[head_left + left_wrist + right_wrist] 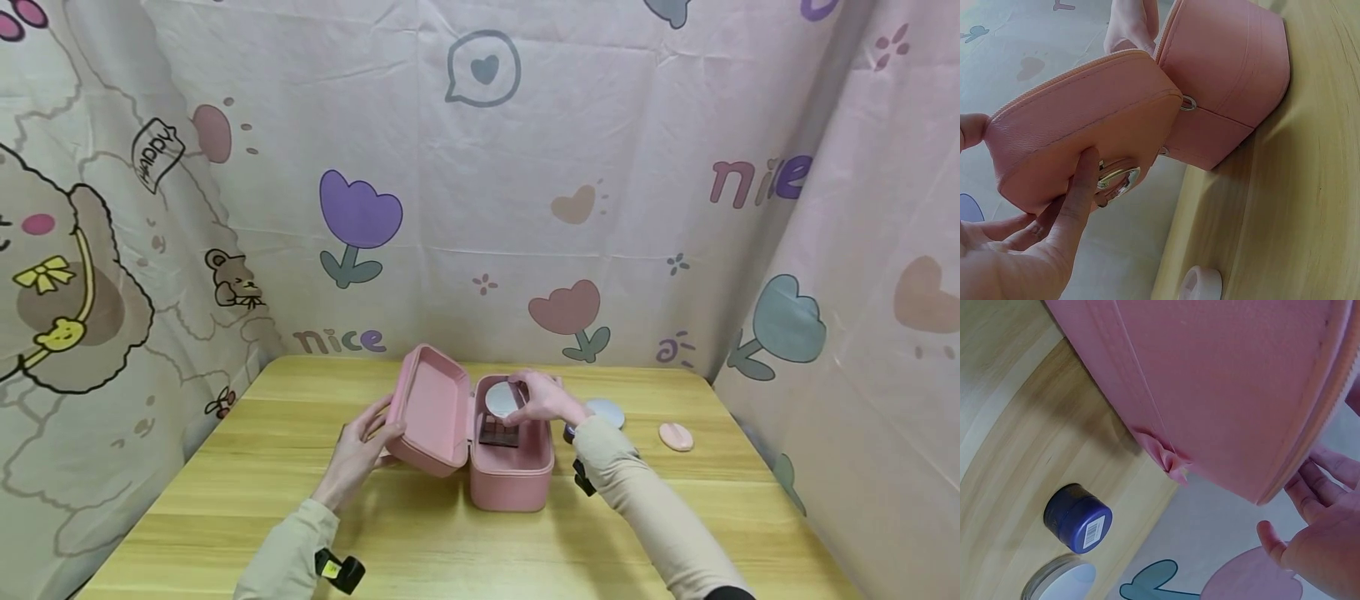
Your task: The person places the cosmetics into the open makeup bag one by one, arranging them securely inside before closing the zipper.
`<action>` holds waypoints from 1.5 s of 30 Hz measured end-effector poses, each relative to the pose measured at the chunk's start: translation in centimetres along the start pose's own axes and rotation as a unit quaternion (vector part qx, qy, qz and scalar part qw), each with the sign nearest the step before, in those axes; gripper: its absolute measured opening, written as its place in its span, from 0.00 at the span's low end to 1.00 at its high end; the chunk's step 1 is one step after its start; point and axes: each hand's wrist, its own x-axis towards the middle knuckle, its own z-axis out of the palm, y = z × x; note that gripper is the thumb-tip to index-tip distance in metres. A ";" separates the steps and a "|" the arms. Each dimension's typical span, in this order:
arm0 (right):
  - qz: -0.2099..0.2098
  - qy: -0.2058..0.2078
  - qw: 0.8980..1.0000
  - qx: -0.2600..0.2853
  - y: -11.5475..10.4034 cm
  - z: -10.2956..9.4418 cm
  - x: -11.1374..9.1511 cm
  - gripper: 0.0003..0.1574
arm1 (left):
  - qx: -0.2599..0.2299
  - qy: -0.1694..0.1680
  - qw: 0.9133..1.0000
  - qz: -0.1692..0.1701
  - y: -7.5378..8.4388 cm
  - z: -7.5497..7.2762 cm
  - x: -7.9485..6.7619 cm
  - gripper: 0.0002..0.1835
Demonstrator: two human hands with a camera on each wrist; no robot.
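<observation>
A pink zippered cosmetic case [510, 492] stands on the table, its lid [435, 408] swung to the left. My left hand [360, 446] grips the lid's left edge; in the left wrist view its fingers [1072, 215] lie along the outer face beside a metal fitting [1116, 178]. Reaching in over the case's right rim, my right hand [542, 398] pinches a narrow dark item [519, 392], mostly covered by the fingers. Against it shows a round whitish disc [501, 400], above a dark eyeshadow palette [498, 432] inside. The right wrist view hides those fingertips behind the rim.
Right of the case stand a dark blue jar [1079, 519] and a round container with a pale lid [606, 412]. A pink powder puff [677, 436] lies farther right. Near the lid, a small pale round object [1202, 284] rests on the table. Printed curtains [480, 208] enclose the table.
</observation>
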 end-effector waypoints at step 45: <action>0.099 0.199 0.952 0.213 5.0 -0.1 -3.1 0.47 | -0.002 0.000 1.000 0.007 -0.2 0.0 0.1 0.36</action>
